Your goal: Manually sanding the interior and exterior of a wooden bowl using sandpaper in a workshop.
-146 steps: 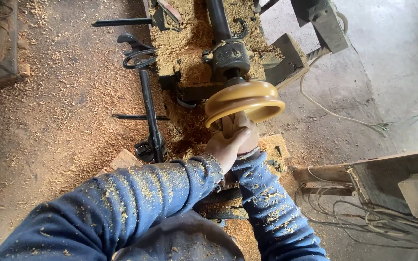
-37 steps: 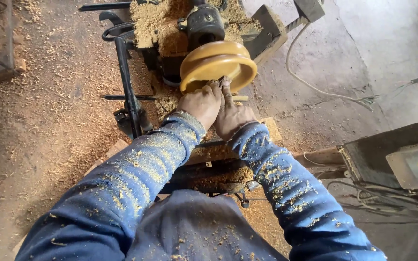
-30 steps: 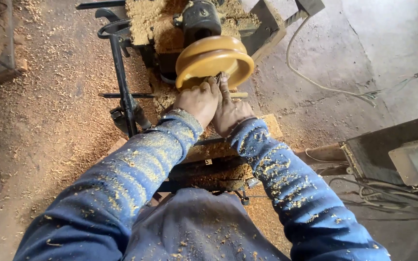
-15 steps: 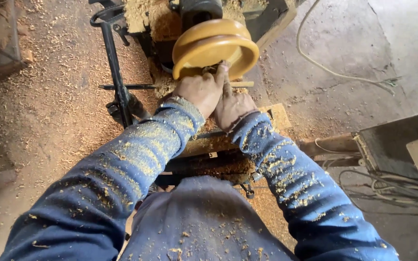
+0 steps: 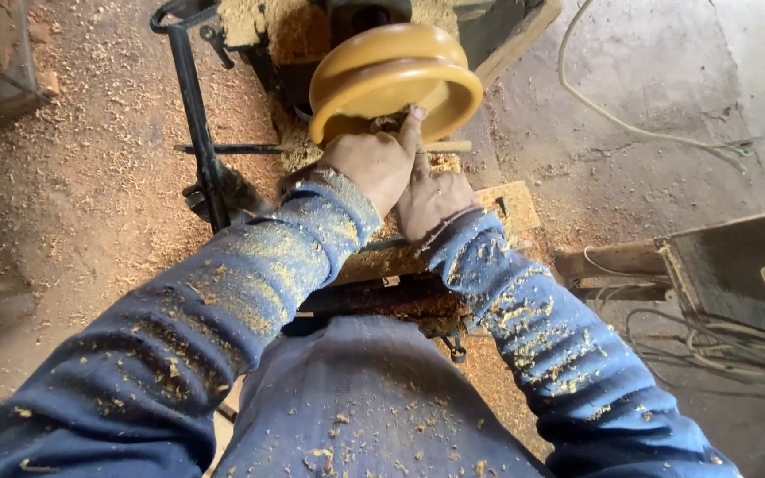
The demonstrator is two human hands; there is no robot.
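A round yellow wooden bowl (image 5: 391, 75) sits mounted on a lathe, its rim facing me. My left hand (image 5: 372, 166) is pressed up under the rim, with one finger raised against the bowl's edge. Just to the right and lower, my right hand (image 5: 431, 202) is curled close beside it. Both hands close around a slim tool; a pale wooden rod (image 5: 450, 146) pokes out to the right of them. The tool's tip is hidden behind my fingers. Sawdust speckles both blue sleeves.
The lathe bed (image 5: 391, 296) below my hands is heaped with wood shavings. A black metal stand (image 5: 197, 133) rises on the left. A white cable (image 5: 630, 128) crosses the concrete floor at right, near a dark box (image 5: 737, 265) and tangled wires (image 5: 692, 345).
My hands have stayed together at the bowl's lower rim. The view has drawn closer, so the bowl now sits higher in the picture.
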